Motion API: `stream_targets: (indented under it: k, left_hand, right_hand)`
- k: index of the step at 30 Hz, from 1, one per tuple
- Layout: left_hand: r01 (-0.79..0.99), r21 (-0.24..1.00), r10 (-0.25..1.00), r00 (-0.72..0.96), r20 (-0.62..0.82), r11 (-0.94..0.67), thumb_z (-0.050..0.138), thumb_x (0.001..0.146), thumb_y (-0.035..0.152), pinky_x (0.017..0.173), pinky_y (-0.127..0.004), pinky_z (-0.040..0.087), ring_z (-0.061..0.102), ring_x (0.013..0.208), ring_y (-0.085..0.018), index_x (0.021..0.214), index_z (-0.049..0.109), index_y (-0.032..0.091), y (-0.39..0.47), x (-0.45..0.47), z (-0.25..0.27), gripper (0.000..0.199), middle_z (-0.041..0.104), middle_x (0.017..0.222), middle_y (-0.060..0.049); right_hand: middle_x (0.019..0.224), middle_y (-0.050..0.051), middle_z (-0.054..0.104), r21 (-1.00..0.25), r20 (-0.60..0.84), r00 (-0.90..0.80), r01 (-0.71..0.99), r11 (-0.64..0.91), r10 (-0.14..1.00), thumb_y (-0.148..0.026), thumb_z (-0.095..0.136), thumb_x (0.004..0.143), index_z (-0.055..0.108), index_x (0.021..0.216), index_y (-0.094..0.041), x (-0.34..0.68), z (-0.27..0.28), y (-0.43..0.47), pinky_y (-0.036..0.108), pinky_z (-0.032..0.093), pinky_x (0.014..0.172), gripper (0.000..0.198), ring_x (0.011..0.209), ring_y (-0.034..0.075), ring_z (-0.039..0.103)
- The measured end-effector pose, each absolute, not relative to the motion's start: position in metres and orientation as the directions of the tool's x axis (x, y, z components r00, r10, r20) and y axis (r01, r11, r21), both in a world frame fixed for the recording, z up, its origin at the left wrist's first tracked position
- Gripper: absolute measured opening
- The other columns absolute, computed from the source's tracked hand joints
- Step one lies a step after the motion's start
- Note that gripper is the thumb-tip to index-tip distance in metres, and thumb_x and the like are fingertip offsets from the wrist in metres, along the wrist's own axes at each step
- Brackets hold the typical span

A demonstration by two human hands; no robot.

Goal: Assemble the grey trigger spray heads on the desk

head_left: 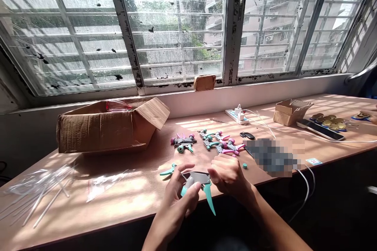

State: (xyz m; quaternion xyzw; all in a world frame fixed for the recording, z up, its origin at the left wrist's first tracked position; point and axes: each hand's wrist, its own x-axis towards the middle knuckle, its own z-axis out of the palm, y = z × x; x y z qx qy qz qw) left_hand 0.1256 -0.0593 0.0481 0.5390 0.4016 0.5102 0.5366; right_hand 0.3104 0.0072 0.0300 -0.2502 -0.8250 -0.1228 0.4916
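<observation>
My left hand [173,198] is wrapped around a grey and teal trigger sprayer head [194,179], just over the table's front edge. Its teal lever [209,200] points down to the right. Curled closed at the sprayer's right end is my right hand [229,172]; what its fingers grip, if anything, is hidden. Left of the left hand lies a teal lever piece [167,171]. Several similar sprayer heads in grey, teal and pink [224,147] lie in a group behind the hands. A small teal cap [245,166] sits beside my right hand.
An open cardboard box [97,133] stands at the left rear. Plastic bags [103,184] and thin white sticks [47,198] lie at left. At right are a blurred dark object [271,157], a power strip [235,117], a small box [290,113], a phone [321,130] and gold discs [330,121].
</observation>
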Motion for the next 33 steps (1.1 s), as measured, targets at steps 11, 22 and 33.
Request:
stream_targets:
  k: [11, 22, 33]
  left_hand:
    - [0.078, 0.953, 0.955, -0.026, 0.294, -0.291, 0.07, 0.088, 0.039, 0.06, -0.022, 0.044, 0.053, 0.069, -0.014, 0.123, 0.056, 0.023, -0.054, 0.135, 0.046, 0.04, 0.061, 0.083, 0.0]
    - [-0.063, 0.996, 0.994, 0.08, 0.071, -0.066, 0.066, 0.089, 0.049, 0.043, -0.015, 0.027, 0.036, 0.052, -0.007, 0.13, 0.045, 0.026, -0.061, 0.13, 0.054, 0.052, 0.051, 0.077, 0.005]
    - [-0.075, 0.997, 0.975, 0.22, 0.017, 0.0, 0.066, 0.091, 0.049, 0.044, -0.015, 0.02, 0.033, 0.052, -0.006, 0.135, 0.041, 0.028, -0.065, 0.12, 0.054, 0.055, 0.045, 0.076, 0.006]
  right_hand:
    - [0.045, -0.005, 0.036, -0.48, 0.776, -0.128, 0.516, 0.71, 0.618, -0.031, 0.015, 0.112, 0.037, 0.059, -0.022, 0.281, 0.017, 0.009, 0.026, 0.024, 0.042, 0.058, 0.039, 0.01, 0.036]
    - [0.056, -0.001, 0.046, -0.27, 0.877, -0.228, 0.495, 0.825, 0.424, -0.045, 0.022, 0.111, 0.045, 0.061, -0.02, 0.294, 0.017, 0.018, 0.026, 0.029, 0.052, 0.06, 0.049, 0.012, 0.041]
    - [0.05, -0.002, 0.039, -0.309, 0.902, -0.133, 0.466, 0.829, 0.411, -0.049, 0.035, 0.106, 0.042, 0.055, -0.022, 0.291, 0.015, 0.006, 0.031, 0.024, 0.052, 0.058, 0.048, 0.013, 0.034]
